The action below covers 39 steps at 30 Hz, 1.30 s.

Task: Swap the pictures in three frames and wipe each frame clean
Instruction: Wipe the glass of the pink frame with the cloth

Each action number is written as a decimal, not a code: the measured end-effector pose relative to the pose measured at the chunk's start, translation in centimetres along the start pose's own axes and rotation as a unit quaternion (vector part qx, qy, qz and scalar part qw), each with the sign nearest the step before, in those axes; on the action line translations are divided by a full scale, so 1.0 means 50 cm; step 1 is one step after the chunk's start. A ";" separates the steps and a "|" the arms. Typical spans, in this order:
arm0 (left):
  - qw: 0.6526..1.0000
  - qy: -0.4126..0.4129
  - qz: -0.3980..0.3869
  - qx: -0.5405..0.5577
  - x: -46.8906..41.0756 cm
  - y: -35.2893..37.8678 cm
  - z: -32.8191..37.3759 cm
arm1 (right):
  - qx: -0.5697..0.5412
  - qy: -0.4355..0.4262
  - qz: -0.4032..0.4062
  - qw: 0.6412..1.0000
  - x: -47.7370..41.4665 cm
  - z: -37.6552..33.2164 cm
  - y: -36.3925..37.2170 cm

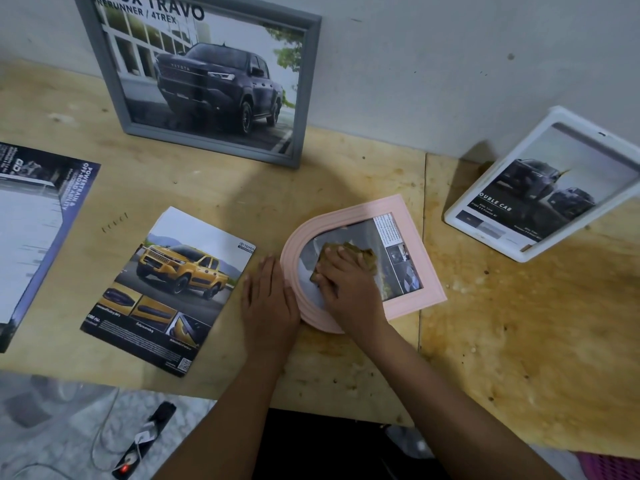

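Pink frame (408,216) mid-wipe: right hand (349,289) pressed cloth (363,256) flat on it, left hand (270,299) lay flat against rim. Grey frame (214,144) and white frame (462,207) looked done.

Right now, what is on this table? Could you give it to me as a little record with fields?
Surface: wooden table
Being cleaned: pink arched frame, lying flat
Wiping: right hand presses an olive cloth on its glass
Steadying: left hand flat on the table, against the frame's curved edge
Against the wall: grey frame with a dark pickup picture
Far right: white frame, standing tilted
Loose paper: yellow pickup brochure; second brochure at the left edge
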<state>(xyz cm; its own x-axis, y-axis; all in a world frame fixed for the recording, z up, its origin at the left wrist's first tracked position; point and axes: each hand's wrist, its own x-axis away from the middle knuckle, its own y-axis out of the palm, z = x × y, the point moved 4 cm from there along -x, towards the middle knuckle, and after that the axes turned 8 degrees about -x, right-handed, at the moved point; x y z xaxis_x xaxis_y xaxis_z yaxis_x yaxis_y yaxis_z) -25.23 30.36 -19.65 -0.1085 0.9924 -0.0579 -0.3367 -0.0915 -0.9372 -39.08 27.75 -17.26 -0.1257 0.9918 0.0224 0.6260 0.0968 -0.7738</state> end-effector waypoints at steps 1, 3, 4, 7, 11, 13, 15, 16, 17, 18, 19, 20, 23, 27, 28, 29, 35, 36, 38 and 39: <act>1.000 -0.002 -0.004 0.001 0.000 0.000 0.000 | -0.002 0.016 0.019 1.000 0.001 -0.002 -0.003; 1.000 -0.004 -0.008 0.001 0.001 -0.001 0.000 | -0.010 0.041 0.064 0.997 0.005 -0.010 -0.008; 1.000 -0.004 -0.009 0.000 0.001 -0.001 0.000 | -0.014 0.046 0.080 0.996 0.008 -0.014 -0.006; 1.000 -0.007 -0.012 0.003 0.000 0.000 0.000 | -0.050 0.060 0.104 0.992 0.011 -0.017 0.005; 1.000 -0.008 -0.015 0.006 0.001 0.002 -0.003 | -0.060 0.033 0.098 0.993 0.007 -0.014 0.004; 1.000 -0.005 -0.012 0.008 0.000 0.001 -0.004 | -0.053 0.012 0.079 0.995 0.005 -0.011 0.000; 1.000 -0.006 -0.009 0.008 -0.001 0.001 -0.003 | -0.028 -0.010 0.058 0.998 0.002 -0.004 -0.002; 1.000 -0.007 -0.008 0.009 -0.001 0.000 -0.003 | -0.009 -0.023 0.049 0.998 0.000 -0.002 -0.004; 1.000 -0.008 -0.006 0.010 -0.001 -0.001 -0.002 | 0.010 -0.037 0.040 0.998 -0.003 -0.002 -0.005; 1.000 -0.008 -0.007 0.009 -0.001 -0.002 -0.002 | 0.024 -0.051 0.033 0.998 -0.006 -0.003 -0.009; 1.000 -0.008 -0.009 0.008 -0.001 -0.003 -0.002 | 0.033 -0.067 0.029 0.997 -0.009 -0.005 -0.014; 1.000 -0.009 -0.011 0.007 -0.001 -0.003 -0.001 | 0.038 -0.085 0.026 0.995 -0.010 -0.006 -0.019; 1.000 -0.011 -0.015 0.011 -0.003 -0.003 -0.001 | 0.050 -0.138 0.021 0.989 -0.013 0.000 -0.034; 1.000 -0.012 -0.022 0.012 -0.002 -0.004 -0.002 | 0.057 -0.217 0.019 0.974 -0.023 0.023 -0.056; 1.000 -0.011 -0.023 0.012 -0.002 -0.005 -0.002 | 0.066 -0.238 0.021 0.969 -0.024 0.026 -0.062; 1.000 -0.011 -0.024 0.012 -0.002 -0.005 -0.001 | 0.075 -0.254 0.024 0.964 -0.023 0.031 -0.066; 0.999 -0.021 -0.024 0.010 -0.003 -0.007 -0.003 | 0.084 -0.273 -0.010 0.958 -0.019 0.074 -0.074; 0.999 -0.022 -0.026 0.007 -0.002 -0.007 -0.004 | 0.079 -0.274 -0.019 0.958 -0.020 0.078 -0.079; 0.999 -0.022 -0.034 0.002 -0.001 -0.009 -0.004 | 0.064 -0.276 -0.046 0.958 -0.020 0.081 -0.093; 0.999 -0.023 -0.040 0.002 -0.002 -0.010 -0.002 | 0.062 -0.279 -0.058 0.957 -0.019 0.080 -0.102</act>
<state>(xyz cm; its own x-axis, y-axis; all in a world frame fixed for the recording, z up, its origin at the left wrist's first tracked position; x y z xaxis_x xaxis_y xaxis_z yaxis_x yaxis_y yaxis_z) -24.94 30.33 -19.21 -0.1234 0.9918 0.0319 -0.3493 -0.0133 -0.9369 -45.22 25.97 -15.88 -0.6020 0.7727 -0.2012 0.4911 0.1596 -0.8563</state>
